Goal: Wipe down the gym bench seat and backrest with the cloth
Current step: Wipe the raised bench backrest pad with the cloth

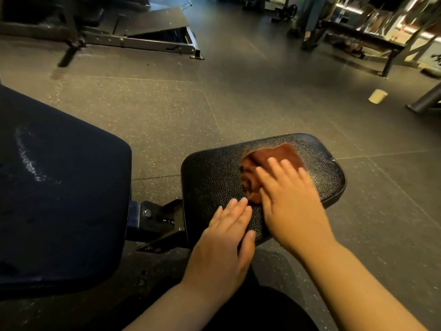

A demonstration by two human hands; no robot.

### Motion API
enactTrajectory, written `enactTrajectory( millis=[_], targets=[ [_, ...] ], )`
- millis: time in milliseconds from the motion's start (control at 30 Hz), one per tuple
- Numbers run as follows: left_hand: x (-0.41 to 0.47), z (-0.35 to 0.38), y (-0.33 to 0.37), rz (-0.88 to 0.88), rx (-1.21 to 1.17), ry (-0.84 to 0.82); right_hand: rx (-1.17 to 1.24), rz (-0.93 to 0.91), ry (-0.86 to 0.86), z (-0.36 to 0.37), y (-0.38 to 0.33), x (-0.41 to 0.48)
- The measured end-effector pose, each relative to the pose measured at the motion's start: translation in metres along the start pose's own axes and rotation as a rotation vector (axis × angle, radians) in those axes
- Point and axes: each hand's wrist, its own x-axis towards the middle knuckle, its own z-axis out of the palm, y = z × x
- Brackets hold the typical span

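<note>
the right hand lies flat on the brown cloth. its fingers are straight and a little apart, pressing the cloth down on the black seat. the cloth is bunched up and sticks out past the fingertips and to the left of them, near the far end of the seat. the hand looks a bit blurry. the left hand rests flat on the near edge of the seat, with its fingers straight and close together, holding nothing. the tips of those fingers are just beside the near end of the cloth, and it is hard to tell if they touch it. to the left of the left fingers is a metal bracket with a bolt. past that is the big dark backrest, which has a pale smear on it. far beyond the right fingers, a small pale cup sits on the grey floor. another bench stands well beyond the cup.
</note>
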Motion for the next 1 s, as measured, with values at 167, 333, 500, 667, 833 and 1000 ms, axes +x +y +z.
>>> enactTrajectory(
  millis=[167, 333, 500, 667, 833, 1000],
  targets=[
    [0.014, -0.003, -0.003, -0.075, 0.075, 0.034, 0.148, 0.029, 0.011, -0.009, 0.02, 0.002],
    [0.013, -0.001, 0.015, -0.166, 0.052, 0.011, 0.03, 0.253, 0.105, -0.009, 0.014, 0.002],
    [0.009, 0.007, 0.028, -0.066, 0.076, -0.051, 0.224, 0.099, 0.042, -0.009, -0.001, -0.01],
    [0.028, 0.007, 0.017, -0.077, 0.162, -0.01, 0.13, 0.156, 0.098, -0.008, 0.025, -0.007],
    [0.04, 0.003, 0.035, -0.185, -0.056, 0.039, 0.27, 0.188, 0.081, -0.015, 0.028, -0.011],
    [0.077, -0.005, 0.054, -0.106, -0.249, 0.065, 0.492, 0.027, 0.062, -0.018, 0.034, -0.016]
  ],
)
